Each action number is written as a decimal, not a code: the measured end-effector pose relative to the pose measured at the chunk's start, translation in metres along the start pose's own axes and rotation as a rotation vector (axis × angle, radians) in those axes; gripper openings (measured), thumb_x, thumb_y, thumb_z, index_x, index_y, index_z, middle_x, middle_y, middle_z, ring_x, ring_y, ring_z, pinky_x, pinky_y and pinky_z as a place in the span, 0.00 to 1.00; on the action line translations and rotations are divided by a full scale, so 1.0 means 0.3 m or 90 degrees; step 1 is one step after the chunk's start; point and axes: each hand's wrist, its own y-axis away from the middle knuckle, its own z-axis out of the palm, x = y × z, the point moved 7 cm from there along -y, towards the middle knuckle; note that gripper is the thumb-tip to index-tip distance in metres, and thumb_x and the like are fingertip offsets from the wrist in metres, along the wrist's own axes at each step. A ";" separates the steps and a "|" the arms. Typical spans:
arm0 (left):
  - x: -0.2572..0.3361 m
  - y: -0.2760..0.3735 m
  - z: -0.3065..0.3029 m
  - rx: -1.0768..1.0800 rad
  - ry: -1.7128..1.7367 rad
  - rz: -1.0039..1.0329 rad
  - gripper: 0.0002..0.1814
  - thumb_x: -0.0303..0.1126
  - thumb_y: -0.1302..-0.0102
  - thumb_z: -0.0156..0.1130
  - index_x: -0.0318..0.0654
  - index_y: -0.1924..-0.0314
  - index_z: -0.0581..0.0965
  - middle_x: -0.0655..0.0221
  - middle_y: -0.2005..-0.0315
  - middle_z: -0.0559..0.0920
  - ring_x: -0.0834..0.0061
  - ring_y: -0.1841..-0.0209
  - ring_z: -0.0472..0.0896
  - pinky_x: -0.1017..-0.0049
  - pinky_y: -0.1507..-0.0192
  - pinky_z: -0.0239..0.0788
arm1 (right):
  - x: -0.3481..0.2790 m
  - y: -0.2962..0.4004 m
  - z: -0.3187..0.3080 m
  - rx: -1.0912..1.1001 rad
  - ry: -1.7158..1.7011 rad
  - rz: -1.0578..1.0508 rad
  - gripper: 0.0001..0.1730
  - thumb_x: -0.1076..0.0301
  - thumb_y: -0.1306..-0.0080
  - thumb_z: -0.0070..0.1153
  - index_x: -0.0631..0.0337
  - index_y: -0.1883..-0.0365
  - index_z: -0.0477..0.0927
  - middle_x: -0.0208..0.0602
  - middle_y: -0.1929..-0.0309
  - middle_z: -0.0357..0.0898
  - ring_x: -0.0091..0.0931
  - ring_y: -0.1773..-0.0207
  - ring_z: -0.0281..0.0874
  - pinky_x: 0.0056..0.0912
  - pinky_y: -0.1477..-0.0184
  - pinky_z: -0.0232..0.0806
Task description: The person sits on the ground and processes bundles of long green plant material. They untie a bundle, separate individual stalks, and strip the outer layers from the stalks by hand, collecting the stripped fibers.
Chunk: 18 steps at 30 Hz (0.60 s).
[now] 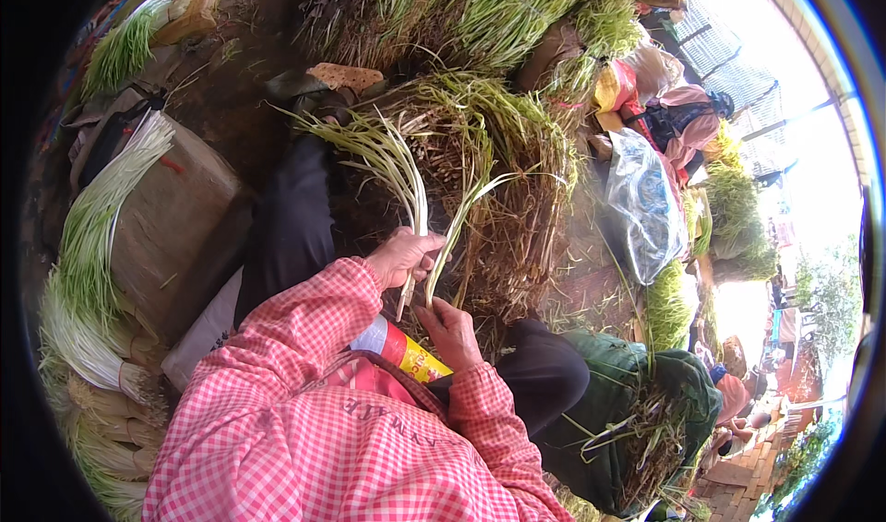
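Note:
Several long pale-stemmed leafy stalks (414, 196) are gripped near their lower ends in my left hand (407, 255), their green tips pointing up and to the left. My right hand (453, 331) pinches the base of a separate thin stalk (453, 235), whose upper part leans right; the left fingertips touch or nearly touch this stalk. Just beyond both hands lies a large heap of untrimmed stalks (512, 245) with brown, dirty roots and green leaves. A red, yellow and white plastic sheet or bag (408, 352) lies across the lap beneath the hands.
Cleaned, tied bundles (104, 356) line the far left, beside a brown box-like block (173, 224). More green stalks (484, 10) are piled at the top. A clear plastic bag (644, 203) stands at right, near a person in pink (689, 124). Dark green cloth with plant waste (595, 397) lies lower right.

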 end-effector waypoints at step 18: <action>0.270 0.127 -0.037 0.075 0.034 0.249 0.07 0.32 0.36 0.64 0.38 0.62 0.78 0.65 0.71 0.84 0.87 0.82 0.73 0.86 0.86 0.55 | -0.068 -0.113 -0.096 0.038 -0.804 -0.016 0.12 0.60 0.27 0.48 0.61 0.61 0.75 0.31 0.72 0.73 0.26 0.68 0.72 0.30 0.61 0.67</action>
